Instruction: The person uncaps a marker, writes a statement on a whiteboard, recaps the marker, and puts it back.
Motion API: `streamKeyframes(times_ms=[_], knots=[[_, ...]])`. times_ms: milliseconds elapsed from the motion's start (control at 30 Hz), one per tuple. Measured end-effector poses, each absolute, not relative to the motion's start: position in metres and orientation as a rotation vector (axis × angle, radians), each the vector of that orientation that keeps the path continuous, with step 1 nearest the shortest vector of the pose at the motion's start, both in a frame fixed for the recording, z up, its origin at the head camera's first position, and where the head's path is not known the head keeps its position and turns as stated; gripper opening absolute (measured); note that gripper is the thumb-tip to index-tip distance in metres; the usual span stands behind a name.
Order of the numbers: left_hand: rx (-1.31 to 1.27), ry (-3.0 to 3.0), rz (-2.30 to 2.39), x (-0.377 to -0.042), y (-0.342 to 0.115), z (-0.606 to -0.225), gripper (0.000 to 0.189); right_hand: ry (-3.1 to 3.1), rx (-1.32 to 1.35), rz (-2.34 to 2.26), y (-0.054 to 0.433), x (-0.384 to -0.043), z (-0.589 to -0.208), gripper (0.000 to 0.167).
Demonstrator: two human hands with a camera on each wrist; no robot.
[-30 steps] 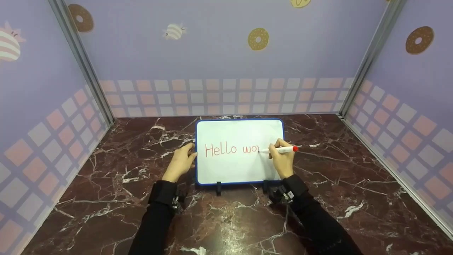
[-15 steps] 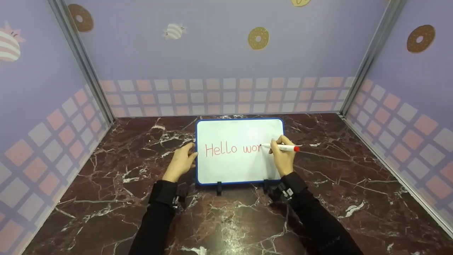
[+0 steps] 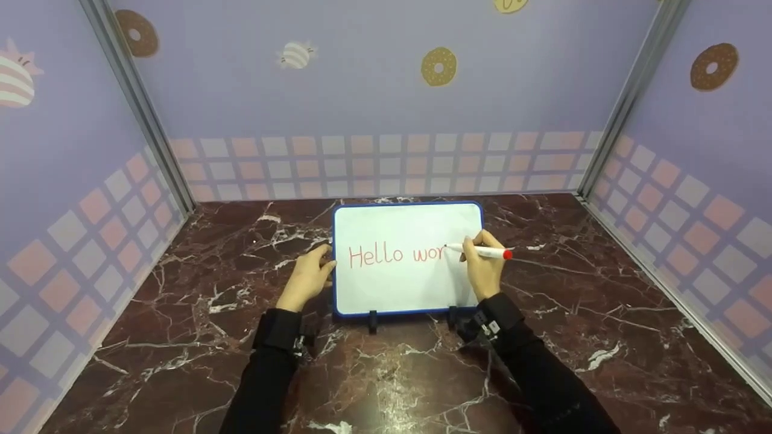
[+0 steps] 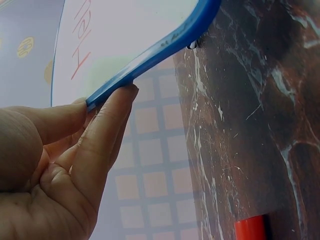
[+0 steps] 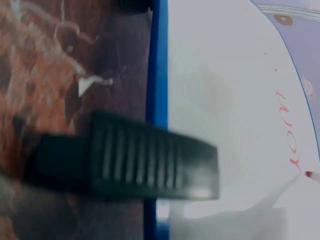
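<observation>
Evidently braced the whiteboard [image 3: 392,289] at one side to leave the other side free for pen work. Gripped the left edge with the left hand [image 3: 306,274], thumb and fingers clamped on the blue frame [image 4: 192,30], presumably to prevent slip or rocking under writing pressure. Stood the whiteboard on two black feet [image 3: 373,324] on the surface [image 3: 199,337], likely to present the writing area toward the writer; could not tell the exact tilt. Held the marker [image 3: 491,252] in the right hand [image 3: 484,274], thumb and fingers closed together on it toward the front, apparently for fine control of the nib [image 3: 447,246]. Pointed the red rear end [image 3: 507,254] rightward, away from the lettering [image 3: 397,254], and so left "Hello wor" readable. Placed the nib at the end of the "r"; could not tell firm contact from a slight gap. Angled the right forearm [image 3: 546,371] in from the lower right, probably to spare the lettering from smearing. Noted a red item [image 4: 250,229] at the lower border of the left wrist view, too cropped to identify.
</observation>
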State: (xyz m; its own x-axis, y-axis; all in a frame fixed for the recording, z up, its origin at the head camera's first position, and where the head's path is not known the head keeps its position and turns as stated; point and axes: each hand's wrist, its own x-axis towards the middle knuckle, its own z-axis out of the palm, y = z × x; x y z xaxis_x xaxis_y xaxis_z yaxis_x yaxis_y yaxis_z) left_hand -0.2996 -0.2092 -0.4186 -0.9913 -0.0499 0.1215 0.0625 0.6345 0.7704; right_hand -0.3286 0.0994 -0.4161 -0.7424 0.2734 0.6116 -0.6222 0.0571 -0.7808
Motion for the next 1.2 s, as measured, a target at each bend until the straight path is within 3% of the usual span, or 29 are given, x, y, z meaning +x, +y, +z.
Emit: streamKeyframes(times_ms=[1200], knots=[[-0.03,-2.699,-1.307,-0.299,-0.21,-0.42,0.031,-1.736,0.41,1.741,0.11,-0.335,-0.416,0.027]])
